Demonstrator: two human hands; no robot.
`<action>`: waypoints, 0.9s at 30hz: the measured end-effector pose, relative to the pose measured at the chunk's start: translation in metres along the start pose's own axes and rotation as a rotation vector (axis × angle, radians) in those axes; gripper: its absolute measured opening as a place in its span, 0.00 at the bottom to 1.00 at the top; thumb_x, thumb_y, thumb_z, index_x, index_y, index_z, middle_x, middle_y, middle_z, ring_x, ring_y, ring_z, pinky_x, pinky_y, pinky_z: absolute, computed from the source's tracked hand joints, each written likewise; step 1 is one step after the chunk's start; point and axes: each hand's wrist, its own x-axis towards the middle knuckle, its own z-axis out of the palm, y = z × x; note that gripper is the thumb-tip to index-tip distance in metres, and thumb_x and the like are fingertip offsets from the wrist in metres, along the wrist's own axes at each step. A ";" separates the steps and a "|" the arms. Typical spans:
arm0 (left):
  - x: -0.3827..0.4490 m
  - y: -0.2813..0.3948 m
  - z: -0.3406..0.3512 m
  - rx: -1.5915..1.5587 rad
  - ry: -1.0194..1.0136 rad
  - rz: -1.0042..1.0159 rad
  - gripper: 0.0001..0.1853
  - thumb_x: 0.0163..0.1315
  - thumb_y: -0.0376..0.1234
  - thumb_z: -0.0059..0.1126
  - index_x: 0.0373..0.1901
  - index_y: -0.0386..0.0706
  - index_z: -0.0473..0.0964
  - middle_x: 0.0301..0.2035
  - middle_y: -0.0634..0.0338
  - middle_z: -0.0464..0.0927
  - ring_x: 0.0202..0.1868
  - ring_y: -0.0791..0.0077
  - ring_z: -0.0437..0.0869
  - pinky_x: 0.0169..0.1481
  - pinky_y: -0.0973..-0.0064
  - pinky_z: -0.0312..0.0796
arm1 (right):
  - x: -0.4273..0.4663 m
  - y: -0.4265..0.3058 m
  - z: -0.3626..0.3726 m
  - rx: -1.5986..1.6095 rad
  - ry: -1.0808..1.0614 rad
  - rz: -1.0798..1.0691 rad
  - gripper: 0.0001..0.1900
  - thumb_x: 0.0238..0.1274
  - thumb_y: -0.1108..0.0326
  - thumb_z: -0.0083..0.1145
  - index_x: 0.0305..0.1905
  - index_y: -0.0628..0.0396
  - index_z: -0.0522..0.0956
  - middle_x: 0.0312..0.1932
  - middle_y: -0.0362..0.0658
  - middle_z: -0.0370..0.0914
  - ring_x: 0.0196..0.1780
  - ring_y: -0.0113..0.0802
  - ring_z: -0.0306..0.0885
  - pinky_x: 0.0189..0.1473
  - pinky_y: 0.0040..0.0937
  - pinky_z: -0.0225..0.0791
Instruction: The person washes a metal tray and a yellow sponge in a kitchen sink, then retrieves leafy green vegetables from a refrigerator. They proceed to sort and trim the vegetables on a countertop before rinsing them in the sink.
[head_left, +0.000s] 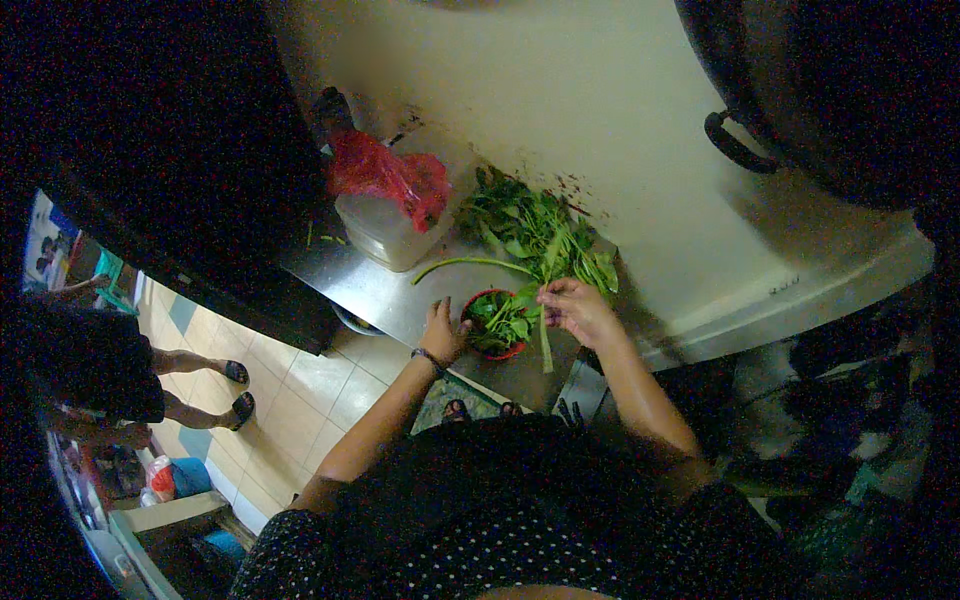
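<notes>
My right hand (577, 311) grips a leafy green stem (546, 346) just right of a red plastic basket (517, 354). Cut leaves and short stems (499, 322) lie inside the basket. My left hand (444, 334) is at the basket's left side, fingers apart, its thumb close to the rim; whether it touches is hard to tell. Behind the basket a heap of leafy greens (517, 217) rests on the metal counter. One long, thick stem (472, 261) reaches out of the heap to the left.
A clear plastic container (386, 232) with a red plastic bag (397, 176) on it stands behind at left. A dark pot with a loop handle (739, 146) is at upper right. Another person (97, 367) is on the tiled floor at far left, beyond a dark upright block.
</notes>
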 end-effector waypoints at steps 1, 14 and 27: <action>0.001 0.012 -0.007 -0.033 0.050 0.121 0.24 0.58 0.39 0.49 0.53 0.35 0.60 0.40 0.49 0.72 0.38 0.65 0.76 0.46 0.72 0.69 | -0.002 -0.002 0.006 -0.003 0.051 0.050 0.08 0.51 0.70 0.56 0.37 0.58 0.72 0.29 0.40 0.74 0.31 0.27 0.73 0.33 0.24 0.69; 0.008 0.068 -0.088 -0.615 -0.508 0.022 0.14 0.63 0.37 0.38 0.32 0.34 0.66 0.25 0.46 0.74 0.30 0.52 0.75 0.35 0.66 0.66 | -0.068 -0.041 0.082 -1.840 0.029 -1.119 0.13 0.47 0.64 0.53 0.39 0.53 0.71 0.35 0.43 0.71 0.40 0.42 0.70 0.48 0.42 0.59; 0.072 -0.102 -0.126 -1.318 0.115 -0.166 0.10 0.61 0.35 0.44 0.40 0.41 0.69 0.30 0.61 0.72 0.31 0.74 0.70 0.36 0.79 0.64 | -0.006 0.010 0.086 -0.967 -0.154 -0.903 0.05 0.48 0.67 0.48 0.27 0.56 0.69 0.27 0.42 0.64 0.33 0.35 0.65 0.37 0.35 0.61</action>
